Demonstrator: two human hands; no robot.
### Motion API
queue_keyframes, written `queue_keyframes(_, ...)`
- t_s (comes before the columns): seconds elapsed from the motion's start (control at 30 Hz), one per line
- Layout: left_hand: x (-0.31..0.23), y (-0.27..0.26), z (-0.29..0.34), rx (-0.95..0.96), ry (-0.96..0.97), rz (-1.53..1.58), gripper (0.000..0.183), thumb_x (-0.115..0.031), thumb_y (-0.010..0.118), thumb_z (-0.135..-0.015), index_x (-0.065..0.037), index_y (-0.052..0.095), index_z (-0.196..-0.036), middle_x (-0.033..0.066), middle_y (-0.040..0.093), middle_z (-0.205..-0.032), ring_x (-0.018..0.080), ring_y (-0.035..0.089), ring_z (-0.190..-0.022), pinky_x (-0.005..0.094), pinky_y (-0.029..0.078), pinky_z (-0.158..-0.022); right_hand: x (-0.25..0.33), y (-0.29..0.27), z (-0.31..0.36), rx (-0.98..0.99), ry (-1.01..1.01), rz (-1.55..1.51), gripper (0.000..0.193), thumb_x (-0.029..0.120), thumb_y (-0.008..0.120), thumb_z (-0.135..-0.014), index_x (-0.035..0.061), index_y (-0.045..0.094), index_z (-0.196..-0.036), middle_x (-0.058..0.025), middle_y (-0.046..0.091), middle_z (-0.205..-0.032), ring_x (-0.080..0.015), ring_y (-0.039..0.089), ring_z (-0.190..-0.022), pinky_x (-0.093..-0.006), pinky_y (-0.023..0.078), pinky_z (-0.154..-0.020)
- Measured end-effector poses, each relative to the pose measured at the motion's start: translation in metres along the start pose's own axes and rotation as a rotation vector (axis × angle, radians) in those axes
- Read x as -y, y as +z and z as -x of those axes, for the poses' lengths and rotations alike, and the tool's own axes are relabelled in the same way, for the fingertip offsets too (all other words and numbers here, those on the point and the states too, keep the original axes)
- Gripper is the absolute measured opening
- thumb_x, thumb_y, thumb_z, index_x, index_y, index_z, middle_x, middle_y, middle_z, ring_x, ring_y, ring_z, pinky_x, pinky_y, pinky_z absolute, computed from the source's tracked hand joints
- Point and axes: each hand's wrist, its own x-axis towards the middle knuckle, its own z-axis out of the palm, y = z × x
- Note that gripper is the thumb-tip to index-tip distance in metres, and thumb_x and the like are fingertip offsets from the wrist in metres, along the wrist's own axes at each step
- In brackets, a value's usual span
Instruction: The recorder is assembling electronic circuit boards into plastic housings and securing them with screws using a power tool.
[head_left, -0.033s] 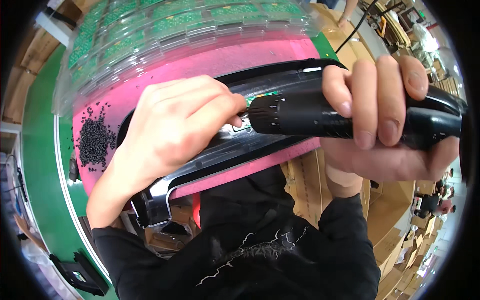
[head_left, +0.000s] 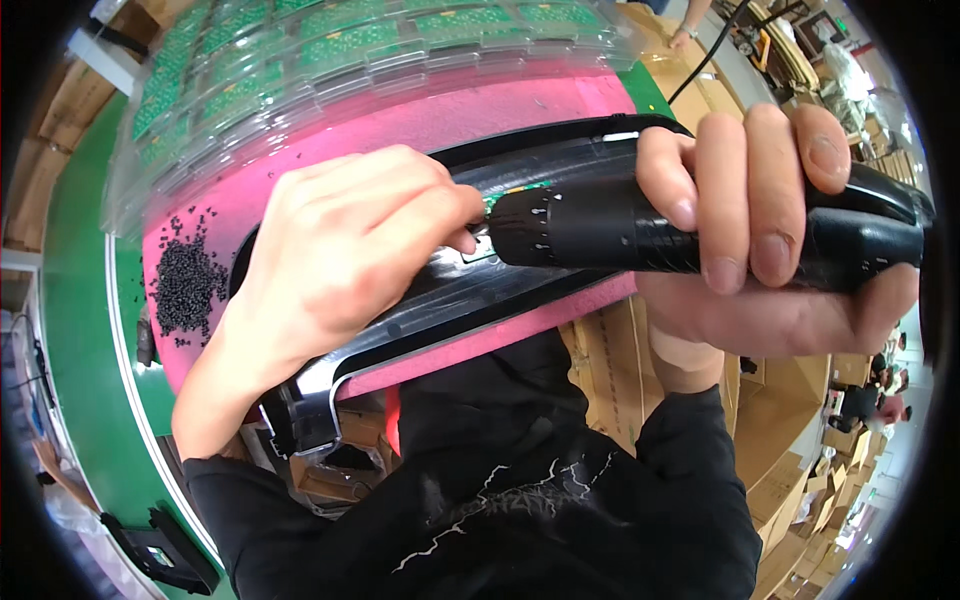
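My right hand is wrapped round a black electric screwdriver, held almost level with its nose pointing left. At that nose, the thumb and fingertips of my left hand are pinched together; what they hold is hidden. Both hands are over a long, curved black plastic housing, its hollow side up. Inside it, partly covered by the screwdriver's nose and my left fingers, lies a small green-and-white circuit board. A heap of tiny black screws is left of my left wrist.
A pink mat lies under the housing on a green table. Clear plastic trays of green circuit boards stand along the far side. Another black part rests at lower left. Cardboard boxes and people are to the right.
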Motion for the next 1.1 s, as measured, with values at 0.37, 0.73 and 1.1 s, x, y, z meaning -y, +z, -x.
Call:
queue_keyframes(0.37, 0.019, 0.017, 0.003, 0.105, -0.296, 0.132, 0.007, 0.009, 0.059, -0.088, 0.004, 0.056, -0.092, 0.0164, 0.058, -0.077, 0.0311, 0.061, -0.072, 0.0373, 0.049, -0.067, -0.014, -0.052, -0.011, -0.013, 0.040, 0.241, 0.062, 0.063, 0.045, -0.094, 0.0041, 0.059, -0.108, 0.0009, 0.054, -0.072, -0.0102, 0.045, -0.057, -0.0289, 0.035, -0.064)
queue_keyframes(0.73, 0.027, 0.021, 0.008, 0.278, -0.373, 0.367, 0.012, -0.002, 0.069, -0.085, 0.004, 0.060, -0.090, 0.0158, 0.065, -0.081, 0.0326, 0.065, -0.073, 0.0381, 0.052, -0.069, -0.081, -0.081, -0.030, 0.032, -0.180, -0.357, 0.049, 0.047, 0.056, -0.097, -0.0016, 0.054, -0.103, -0.0088, 0.052, -0.061, -0.0164, 0.046, -0.048, -0.0291, 0.042, -0.049)
queue_keyframes(1.1, 0.025, 0.025, 0.009, 0.403, -0.226, 0.371, 0.014, -0.004, 0.072, -0.083, 0.001, 0.059, -0.087, 0.0126, 0.070, -0.087, 0.0344, 0.071, -0.092, 0.0402, 0.056, -0.075, -0.083, -0.081, -0.028, 0.192, 0.109, -0.896, 0.047, 0.045, 0.050, -0.100, -0.0009, 0.055, -0.095, -0.0089, 0.050, -0.058, -0.0159, 0.042, -0.043, -0.0286, 0.038, -0.047)
